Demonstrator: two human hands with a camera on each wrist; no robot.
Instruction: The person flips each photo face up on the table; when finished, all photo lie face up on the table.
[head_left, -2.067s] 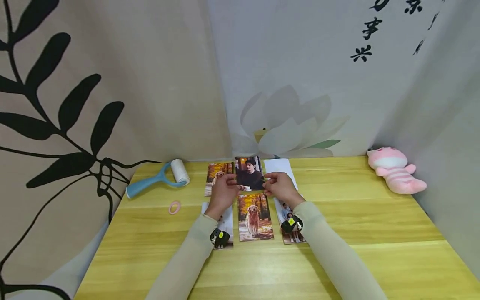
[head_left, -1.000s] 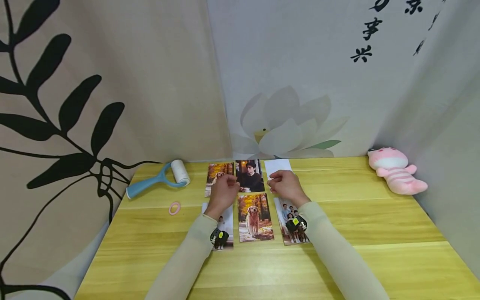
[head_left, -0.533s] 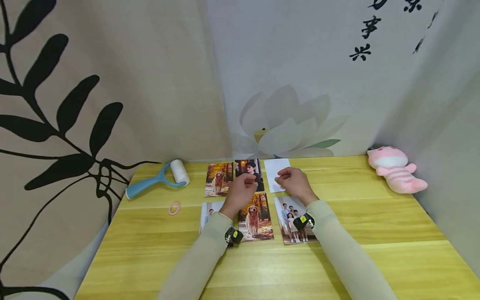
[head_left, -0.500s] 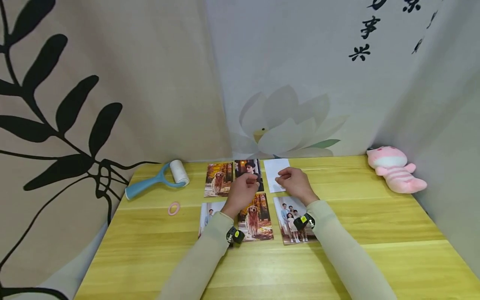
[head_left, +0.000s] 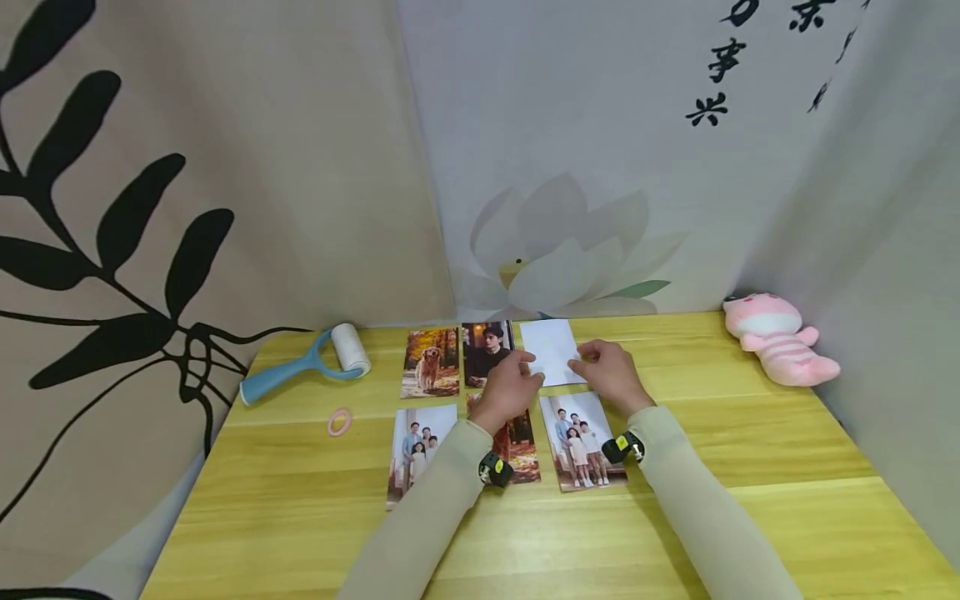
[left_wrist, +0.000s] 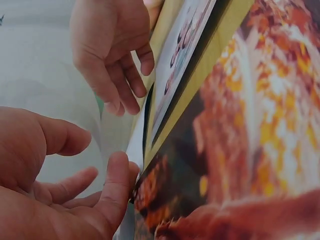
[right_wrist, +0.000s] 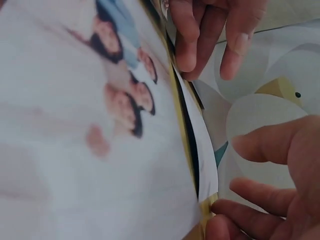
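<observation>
A blank white card [head_left: 550, 354] lies in the back row on the right, one hand at each side of it. My left hand [head_left: 510, 390] has its fingertips at the card's left edge, over the photo of a person in black [head_left: 483, 358]. At the right edge is my right hand [head_left: 615, 377]. Both wrist views show thumb and fingers apart on the left hand [left_wrist: 65, 185] and the right hand [right_wrist: 280, 185]; whether fingertips touch the card is unclear. The left forearm partly covers a front dog photo [head_left: 525, 450]. A family photo [head_left: 581, 437] lies nearest the right wrist.
Another dog photo [head_left: 430, 364] and a family photo [head_left: 412, 442] lie on the left. Further left are a blue-handled lint roller [head_left: 303, 364] and a pink ring [head_left: 340, 422]. A pink plush toy [head_left: 783, 342] lies at the table's [head_left: 712, 467] back right, by the wall.
Both hands have moved right from the photo of the person in black to the white card. That photo shifted slightly toward the front early on. The camera view has turned slightly.
</observation>
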